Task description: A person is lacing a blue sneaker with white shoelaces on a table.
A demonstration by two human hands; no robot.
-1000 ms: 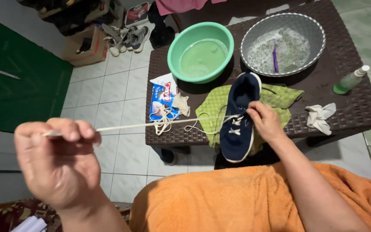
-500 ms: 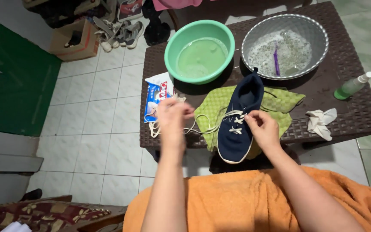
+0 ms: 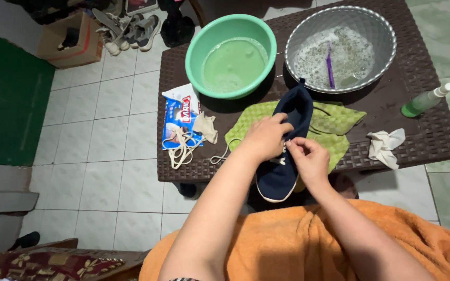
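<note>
A dark blue sneaker (image 3: 292, 112) lies on a green cloth (image 3: 334, 122) at the front edge of a dark woven table (image 3: 428, 138). My left hand (image 3: 264, 138) rests on the sneaker's laced part, fingers curled over it. My right hand (image 3: 308, 158) is beside it, fingertips pinched at the shoe's lacing. A white lace (image 3: 220, 156) trails from under my left hand across the table. What exactly each hand pinches is hidden by the fingers.
A green basin of water (image 3: 230, 54) and a grey basin with suds and a purple brush (image 3: 339, 47) stand behind. A blue packet (image 3: 180, 117), loose laces (image 3: 180, 148), a white rag (image 3: 386, 145) and a green bottle (image 3: 425, 101) lie around. An orange towel (image 3: 308, 244) covers my lap.
My left hand, earlier stretched far left pulling the lace taut, has come back to the sneaker and now rests on it beside my right hand.
</note>
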